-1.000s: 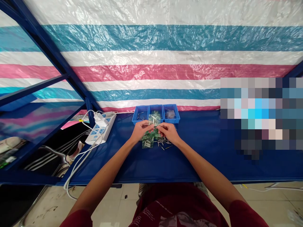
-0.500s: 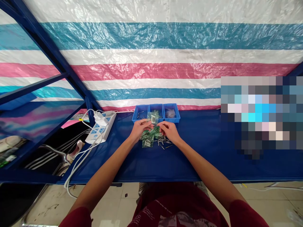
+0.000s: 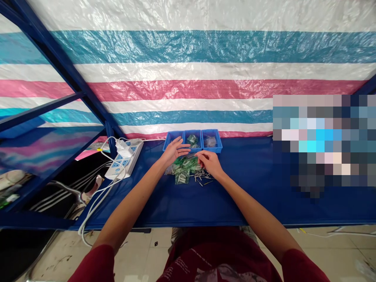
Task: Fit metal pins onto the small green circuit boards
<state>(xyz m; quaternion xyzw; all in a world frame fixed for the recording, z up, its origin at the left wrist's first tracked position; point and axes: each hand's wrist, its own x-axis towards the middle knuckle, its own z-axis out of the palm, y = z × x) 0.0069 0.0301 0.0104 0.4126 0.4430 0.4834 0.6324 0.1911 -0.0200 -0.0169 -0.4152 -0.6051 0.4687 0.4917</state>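
Observation:
My left hand is spread with nothing in it, over the front of the left blue bin. My right hand has thumb and fingers pinched at the right of the pile; whatever they hold is too small to make out. Below and between the hands lies a heap of green-tinted plastic bags with small pale pieces inside. Loose thin metal pins lie beside it, under my right hand. The middle bin holds green bags, and the right bin holds clear plastic bags.
A white power strip with plugs and looping white cables lies on the left of the blue table. Blue metal frame bars rise at the left. A striped sheet hangs behind. The right side is pixelated.
The small bag that was held up between my hands is no longer in them. My left hand has opened and its fingers are spread. My right hand remains pinched in nearly the same place.

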